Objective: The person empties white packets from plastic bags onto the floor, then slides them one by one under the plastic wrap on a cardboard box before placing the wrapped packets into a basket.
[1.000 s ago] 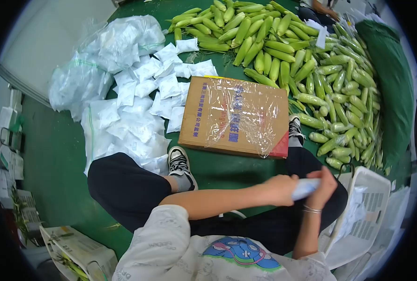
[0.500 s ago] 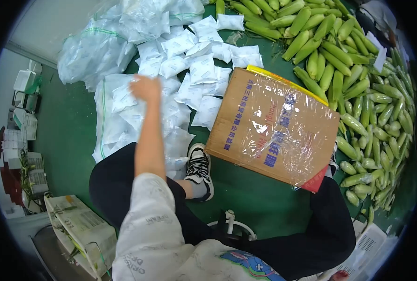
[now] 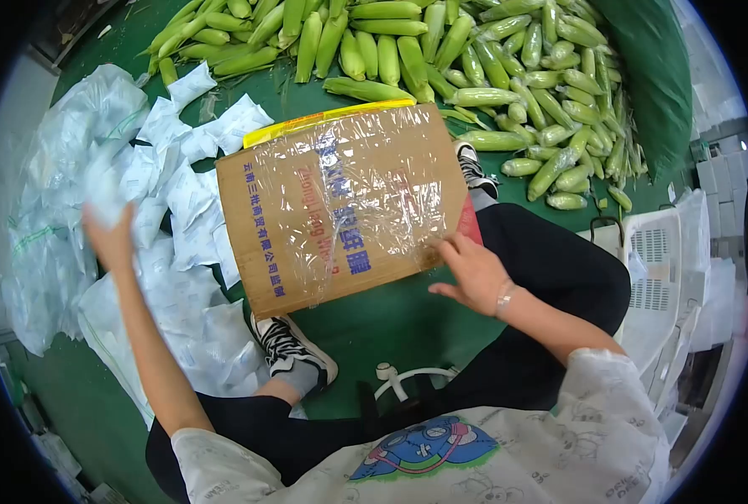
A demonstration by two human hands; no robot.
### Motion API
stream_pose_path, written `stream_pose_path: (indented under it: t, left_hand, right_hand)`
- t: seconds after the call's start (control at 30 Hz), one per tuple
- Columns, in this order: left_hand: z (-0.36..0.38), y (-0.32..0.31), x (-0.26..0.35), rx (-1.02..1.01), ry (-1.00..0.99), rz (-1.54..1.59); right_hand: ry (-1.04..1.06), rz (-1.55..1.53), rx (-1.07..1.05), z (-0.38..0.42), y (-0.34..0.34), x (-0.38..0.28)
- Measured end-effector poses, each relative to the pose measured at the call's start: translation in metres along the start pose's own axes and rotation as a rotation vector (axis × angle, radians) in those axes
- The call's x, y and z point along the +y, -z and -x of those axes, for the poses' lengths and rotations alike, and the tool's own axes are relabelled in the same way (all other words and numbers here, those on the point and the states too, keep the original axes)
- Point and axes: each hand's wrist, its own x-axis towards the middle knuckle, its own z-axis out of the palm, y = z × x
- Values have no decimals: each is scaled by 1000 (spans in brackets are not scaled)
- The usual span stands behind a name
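Head view: corn cobs [image 3: 441,59] are lying piled on the green floor [image 3: 391,323] behind the film-wrapped cardboard sheet [image 3: 345,202]. Left hand [image 3: 112,239] is lifting a blurred white packet [image 3: 105,185] off the packet heap [image 3: 168,252]; half a second ago it was reaching there. Right hand [image 3: 473,270] is resting open on the cardboard's edge, holding nothing.

You get bright, even overhead light with only soft shadows on the floor [image 3: 408,323]. Glare streaks the plastic film over the cardboard box [image 3: 345,202]. Your left hand [image 3: 109,239] and the white packet [image 3: 105,181] it lifts are smeared by motion blur. The fisheye lens bends the edges, and the corners go black.
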Motion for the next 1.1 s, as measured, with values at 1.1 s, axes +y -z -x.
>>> stream_pose_path:
  t: [1.1]
  left_hand:
    - [267, 34, 199, -975, -291, -169]
  right_hand:
    - [627, 383, -352, -145, 15, 25]
